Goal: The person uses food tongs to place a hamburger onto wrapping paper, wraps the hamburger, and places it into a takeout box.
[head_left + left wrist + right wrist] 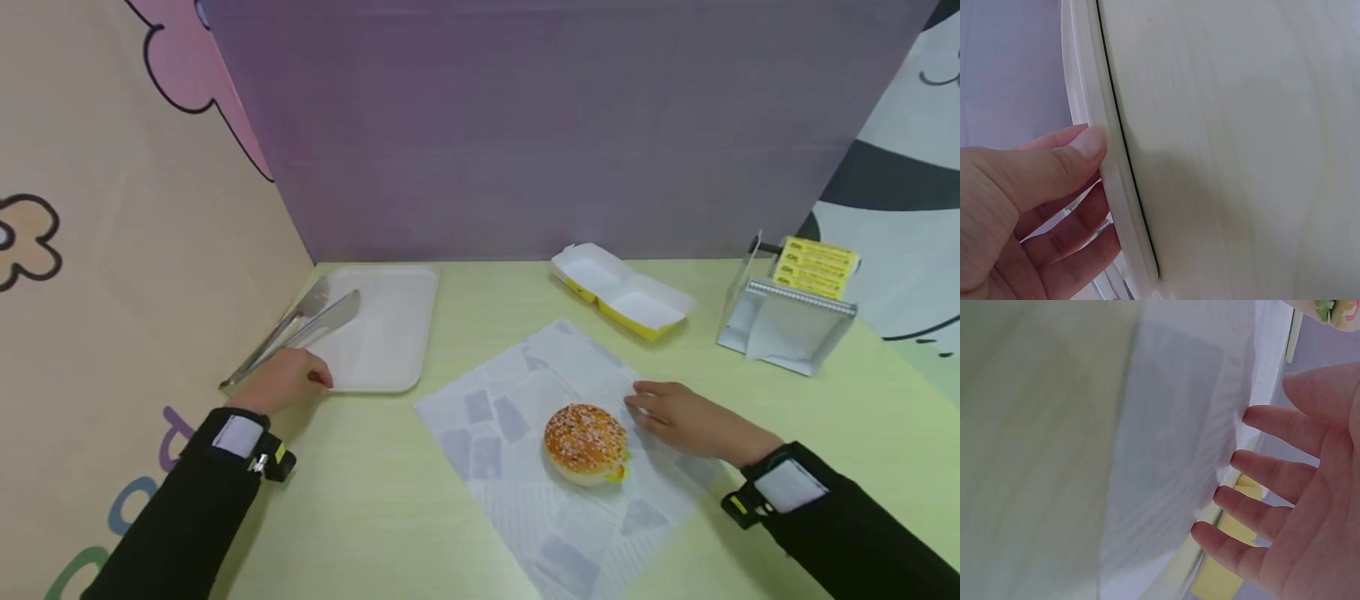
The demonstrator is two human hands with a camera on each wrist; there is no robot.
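Observation:
The left hand [281,379] is at the near left corner of a white tray [382,333]. Its thumb and fingers [1088,144] pinch the tray's rim, as the left wrist view shows. A pair of metal tongs [330,317] lies across the tray's left side, partly behind this hand. A sesame-bun burger [585,437] rests on a printed sheet of wrapping paper [487,467]. Just right of the burger, the right hand [686,421] touches the paper with spread fingertips [1207,534], apart from the burger.
An unfolded yellow-and-white burger box [637,292] stands at the back middle. Further right is a clear holder [787,329] with yellow packets [816,267]. A patterned wall [135,275] borders the left side, and a purple panel [525,133] the back.

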